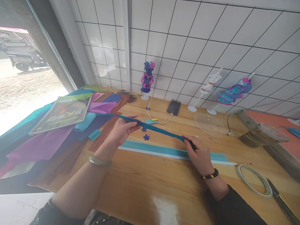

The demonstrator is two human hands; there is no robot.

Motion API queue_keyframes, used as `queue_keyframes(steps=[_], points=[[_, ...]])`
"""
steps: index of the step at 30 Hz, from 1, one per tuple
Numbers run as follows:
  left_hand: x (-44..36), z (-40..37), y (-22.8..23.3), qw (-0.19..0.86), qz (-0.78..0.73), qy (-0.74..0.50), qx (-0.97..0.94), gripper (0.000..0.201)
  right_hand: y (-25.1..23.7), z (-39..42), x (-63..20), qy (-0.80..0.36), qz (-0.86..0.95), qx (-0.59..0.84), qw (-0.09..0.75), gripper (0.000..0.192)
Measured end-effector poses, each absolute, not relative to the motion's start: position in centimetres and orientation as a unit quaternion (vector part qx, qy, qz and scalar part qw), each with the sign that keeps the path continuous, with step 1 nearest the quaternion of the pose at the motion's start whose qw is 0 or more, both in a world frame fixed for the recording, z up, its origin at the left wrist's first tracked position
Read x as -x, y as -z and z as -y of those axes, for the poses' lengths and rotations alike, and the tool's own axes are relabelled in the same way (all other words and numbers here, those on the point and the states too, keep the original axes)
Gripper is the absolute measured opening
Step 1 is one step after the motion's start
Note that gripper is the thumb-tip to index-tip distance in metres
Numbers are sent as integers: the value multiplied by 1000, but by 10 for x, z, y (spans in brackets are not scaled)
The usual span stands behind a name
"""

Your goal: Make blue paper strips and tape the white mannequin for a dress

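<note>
The work looks to be in its middle stretch: three small figures stand along the far wall, two of them, the doll on the left [147,77] and the doll on the right [234,91], already dressed in ruffled paper, while the white figure [209,86] between them is mostly bare, and a teal strip [164,151] lies flat on the wooden table [145,184]. The left hand [123,128] pinches one end of a dark blue paper strip [161,129] and the right hand [199,153] grips the other, so it hangs taut between them, just above the table and the teal strip.
</note>
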State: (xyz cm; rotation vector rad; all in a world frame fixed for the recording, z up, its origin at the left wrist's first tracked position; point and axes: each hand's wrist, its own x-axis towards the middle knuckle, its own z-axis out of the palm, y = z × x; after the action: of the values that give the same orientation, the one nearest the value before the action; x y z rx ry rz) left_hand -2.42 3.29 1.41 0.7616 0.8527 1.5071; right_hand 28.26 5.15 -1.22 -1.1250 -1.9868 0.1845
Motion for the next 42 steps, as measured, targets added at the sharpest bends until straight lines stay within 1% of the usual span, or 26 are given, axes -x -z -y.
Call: queue_keyframes(steps=[6,13,15,18,23,29,35,39,42], points=[[27,-36,-10,566,-365,-675,-302,21,8,-48,-278,-92,798,431,411,19],[31,-37,-8,556,-367,-698,-260,19,-1,-39,-272,-128,823,385,399,21],[32,-37,-8,562,-361,-704,-240,17,-1,-37,-271,-122,834,363,396,24],[34,-39,-8,574,-349,-712,-203,12,-1,-35,-271,-79,859,329,385,27],[37,-41,-5,593,-339,-713,-158,14,-3,-30,-267,4,917,247,314,36],[39,-42,-4,602,-332,-716,-121,13,-3,-25,-259,61,938,213,267,31],[37,-41,-6,596,-346,-708,-153,14,-4,-25,-258,57,942,225,242,26],[35,-41,-6,583,-347,-718,-157,22,-4,-24,-256,56,947,213,233,26],[35,-41,-7,578,-342,-724,-156,24,-6,-19,-254,28,951,210,224,28]])
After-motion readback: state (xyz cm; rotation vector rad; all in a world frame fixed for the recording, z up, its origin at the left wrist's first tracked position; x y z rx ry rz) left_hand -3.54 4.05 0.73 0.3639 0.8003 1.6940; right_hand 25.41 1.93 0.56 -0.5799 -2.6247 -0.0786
